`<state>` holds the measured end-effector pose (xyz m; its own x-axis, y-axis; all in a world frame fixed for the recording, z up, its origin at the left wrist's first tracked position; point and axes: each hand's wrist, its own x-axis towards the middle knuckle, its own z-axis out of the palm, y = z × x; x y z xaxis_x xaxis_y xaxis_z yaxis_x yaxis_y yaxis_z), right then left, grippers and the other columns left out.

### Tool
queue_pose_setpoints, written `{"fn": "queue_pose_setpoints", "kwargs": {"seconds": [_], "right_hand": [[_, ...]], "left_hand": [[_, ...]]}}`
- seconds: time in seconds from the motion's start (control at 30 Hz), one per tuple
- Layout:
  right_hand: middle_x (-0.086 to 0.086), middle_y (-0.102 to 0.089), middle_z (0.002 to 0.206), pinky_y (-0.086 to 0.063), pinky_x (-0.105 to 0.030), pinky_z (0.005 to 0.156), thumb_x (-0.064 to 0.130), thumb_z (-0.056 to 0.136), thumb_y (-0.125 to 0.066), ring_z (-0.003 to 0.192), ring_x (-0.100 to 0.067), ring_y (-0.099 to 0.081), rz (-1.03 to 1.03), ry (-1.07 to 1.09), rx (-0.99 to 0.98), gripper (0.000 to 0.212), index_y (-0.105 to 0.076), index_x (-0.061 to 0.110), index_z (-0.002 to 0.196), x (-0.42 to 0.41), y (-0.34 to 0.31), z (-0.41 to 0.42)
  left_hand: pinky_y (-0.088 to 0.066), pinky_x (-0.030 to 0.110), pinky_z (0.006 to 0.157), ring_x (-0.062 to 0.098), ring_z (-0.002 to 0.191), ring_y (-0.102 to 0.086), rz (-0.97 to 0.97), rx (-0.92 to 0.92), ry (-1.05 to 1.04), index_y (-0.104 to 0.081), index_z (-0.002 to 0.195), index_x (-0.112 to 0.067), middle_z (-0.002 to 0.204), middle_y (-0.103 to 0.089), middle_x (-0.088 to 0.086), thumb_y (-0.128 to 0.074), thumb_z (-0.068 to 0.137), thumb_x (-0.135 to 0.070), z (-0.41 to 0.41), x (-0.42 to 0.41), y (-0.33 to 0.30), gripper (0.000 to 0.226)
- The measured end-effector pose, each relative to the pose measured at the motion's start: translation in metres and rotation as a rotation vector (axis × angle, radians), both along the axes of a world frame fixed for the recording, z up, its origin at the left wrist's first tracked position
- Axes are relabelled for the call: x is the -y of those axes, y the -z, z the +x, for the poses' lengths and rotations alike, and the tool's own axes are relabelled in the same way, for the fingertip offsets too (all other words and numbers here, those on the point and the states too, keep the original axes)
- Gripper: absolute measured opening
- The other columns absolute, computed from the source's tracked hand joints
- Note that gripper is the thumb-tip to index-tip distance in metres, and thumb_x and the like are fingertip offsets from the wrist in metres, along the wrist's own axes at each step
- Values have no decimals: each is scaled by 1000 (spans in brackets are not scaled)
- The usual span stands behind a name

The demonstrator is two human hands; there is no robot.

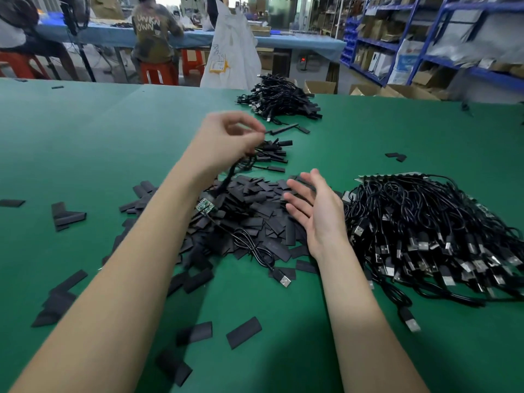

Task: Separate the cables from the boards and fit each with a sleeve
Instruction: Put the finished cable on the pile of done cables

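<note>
1. Loose sleeves (243, 332): flat black pieces are scattered on the green table (85, 131) nearest the viewer, between the two forearms.
2. Cable in work (252, 245): a thin black lead is draped over the sleeve heap, its USB plug (284, 280) lying at the near edge. The long axis is judged to run from that plug, near and right, up to the far left, where it rises into the left hand.
3. Small green board (204, 206): it is seen on the cable just beside the left forearm, above the heap; whether it is already freed cannot be told.
4. Sleeve heap (255, 205): the main stock is piled between the two hands, touching neither palm visibly.
5. Right hand (314, 211): it is held spread and empty, palm turned left, at the heap's right edge. It is the nearer hand to the sleeves, so the next pick is judged to fall to it.
6. Unprocessed cable pile (425, 228): it is massed just right of the right hand, plugs fanned toward the viewer.
7. Left hand (229, 140): raised beyond the heap, fingers curled, the cable's upper end is pinched in it.
8. Small sleeved batch (269, 156): it lies just beyond the left hand.
9. Finished pile (279, 99): farthest, well apart.
</note>
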<state>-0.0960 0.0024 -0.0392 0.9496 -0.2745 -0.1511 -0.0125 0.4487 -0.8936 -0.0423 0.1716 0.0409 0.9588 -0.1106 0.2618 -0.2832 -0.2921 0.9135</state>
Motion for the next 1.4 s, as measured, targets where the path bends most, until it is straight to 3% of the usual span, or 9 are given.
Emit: {"fn": "queue_pose_setpoints", "kwargs": {"seconds": [0.23,0.4,0.5,0.63,0.77,0.93,1.07,1.23,1.4], "right_hand": [[-1,-79,88,-56,-21,57,32,103,-57,66,-11,-69,-60,-20,-21,21,-70,16,102,1,0,2],[0,-78,87,-55,-21,57,34,103,-56,66,-11,-69,-29,-51,-18,24,-71,15,103,4,1,2],[1,-78,85,-55,-21,57,34,103,-56,66,-11,-69,-8,-57,-26,24,-71,15,103,6,1,2],[2,-77,84,-54,-21,57,34,102,-57,65,-10,-69,-15,-66,-31,23,-71,16,101,4,0,2],[2,-76,81,-53,-20,55,32,102,-58,63,-10,-67,-36,-70,-38,22,-72,16,99,0,-1,1],[5,-74,75,-50,-18,52,27,102,-57,59,-8,-64,-119,-93,-21,19,-72,17,96,-4,-3,-2],[4,-74,74,-50,-18,52,24,101,-58,58,-8,-63,-184,-121,-16,17,-73,17,95,-9,-4,-2],[3,-75,76,-50,-17,52,25,101,-58,59,-8,-64,-227,-156,-13,18,-73,17,96,-14,-3,-3],[3,-75,78,-48,-17,52,26,101,-58,59,-8,-63,-253,-191,-13,19,-73,19,93,-20,-1,-2]], "left_hand": [[-41,2,61,7,72,-62,442,202,-88,-73,87,-20,92,-75,5,-67,88,-8,103,34,-5,14],[-49,25,92,22,102,-67,702,156,-31,-75,110,-11,113,-73,9,-63,91,-7,140,34,39,22],[-46,34,107,25,117,-63,702,119,-45,-68,125,-11,126,-69,10,-65,92,-14,140,27,59,33],[-51,35,98,23,104,-66,612,140,-58,-71,113,-15,112,-72,8,-66,91,-19,124,20,61,23],[-51,18,78,10,82,-64,397,151,-99,-73,101,-18,91,-71,-5,-67,92,-20,86,7,50,12],[-47,6,73,-4,83,-65,235,100,-127,-74,96,-26,91,-72,-16,-66,93,-27,13,-14,47,8],[-43,14,71,3,80,-63,386,-26,-235,-72,91,-27,84,-68,-17,-64,93,-29,-20,-30,57,8],[-50,36,83,29,94,-57,828,-205,-327,-62,101,-16,102,-65,9,-59,94,-35,-25,-46,60,21],[-55,37,86,27,96,-64,753,-263,-338,-64,82,-24,100,-70,3,-71,87,-29,-32,-49,60,10]]}}
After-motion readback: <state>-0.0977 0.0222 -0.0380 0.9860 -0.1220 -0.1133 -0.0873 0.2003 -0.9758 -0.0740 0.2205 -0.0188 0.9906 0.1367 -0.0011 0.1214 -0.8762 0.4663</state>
